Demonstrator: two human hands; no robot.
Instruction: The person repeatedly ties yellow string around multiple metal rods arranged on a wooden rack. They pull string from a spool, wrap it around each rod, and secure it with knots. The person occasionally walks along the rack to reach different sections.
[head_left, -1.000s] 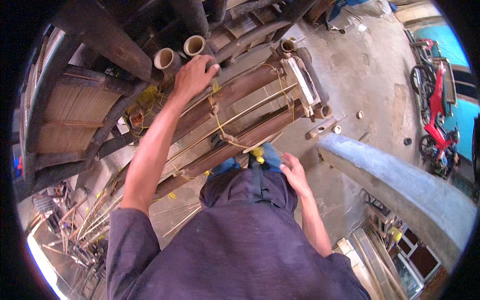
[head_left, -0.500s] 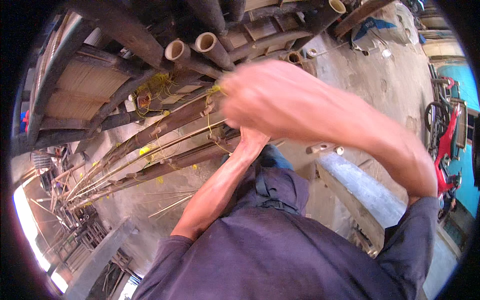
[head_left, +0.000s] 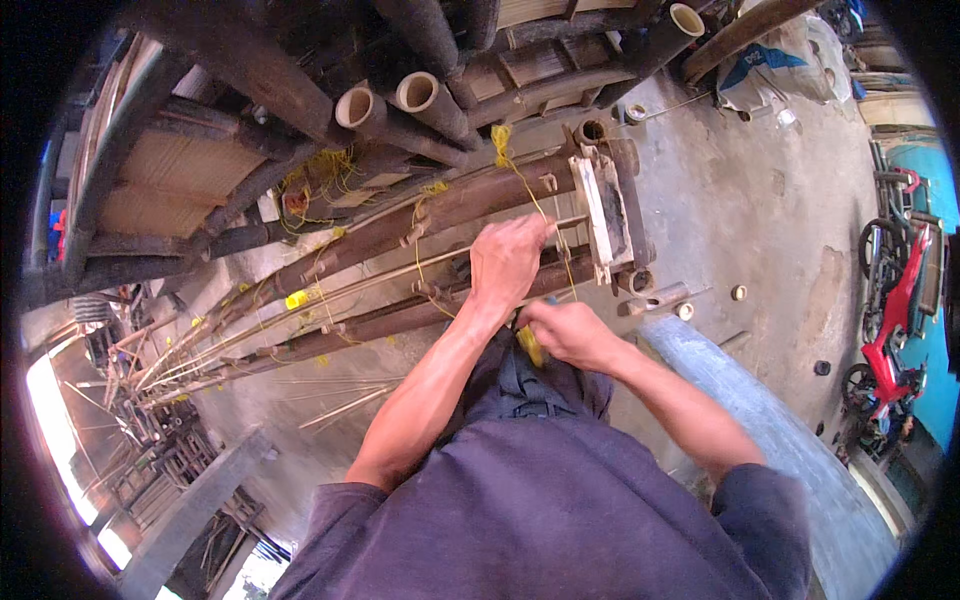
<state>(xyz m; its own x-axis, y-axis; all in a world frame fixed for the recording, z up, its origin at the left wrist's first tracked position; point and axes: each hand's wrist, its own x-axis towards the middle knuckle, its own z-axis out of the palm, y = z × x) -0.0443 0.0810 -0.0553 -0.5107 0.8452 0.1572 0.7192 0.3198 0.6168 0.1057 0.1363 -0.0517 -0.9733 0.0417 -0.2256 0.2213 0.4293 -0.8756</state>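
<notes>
My left hand point(head_left: 505, 258) is closed around a thin bamboo strip point(head_left: 572, 221), which comes out past its fingertips. A yellow cord point(head_left: 522, 178) runs down from a dark pole and passes by these fingers. Lower and closer to my body, my right hand point(head_left: 570, 332) is closed, slightly blurred, at a bunch of yellow cord point(head_left: 530, 345) by my waist. Its fingertips are partly hidden. Beneath both hands lies a long frame of dark bamboo poles point(head_left: 480, 205), with a pale crosspiece point(head_left: 597, 215) at its right end.
Large bamboo tubes point(head_left: 417, 92) and dark bamboo furniture point(head_left: 185, 165) crowd the far left. A grey bench point(head_left: 750, 420) stands at my right, with a red motorcycle point(head_left: 890, 330) beyond it. At the far right sits a white sack point(head_left: 785, 70). Loose sticks point(head_left: 345, 405) lie on the floor.
My right hand has dropped from above the left hand to my waist, next to the yellow bunch. The frame's right end and the left hand's grip are now uncovered.
</notes>
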